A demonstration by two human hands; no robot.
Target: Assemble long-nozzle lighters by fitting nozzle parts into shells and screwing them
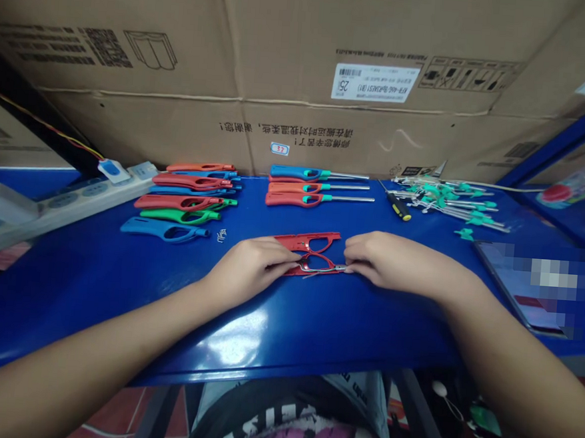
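Note:
Two red lighter shell halves lie open at the middle of the blue table, the upper red half (303, 241) just behind the lower red half (318, 257). My left hand (259, 267) pinches at the lower half's left part, where a thin wire shows. Across that half runs a metal rod (339, 268), its right end between the closed fingertips of my right hand (380, 260). What lies under my left fingers is hidden.
Coloured lighter shells (178, 203) and small screws (222, 235) lie left. Behind are assembled lighters (294, 198); to the right, a screwdriver (398, 207), green-ended metal rods (449, 198) and a phone (518, 288). A power strip (73, 197) runs along the left.

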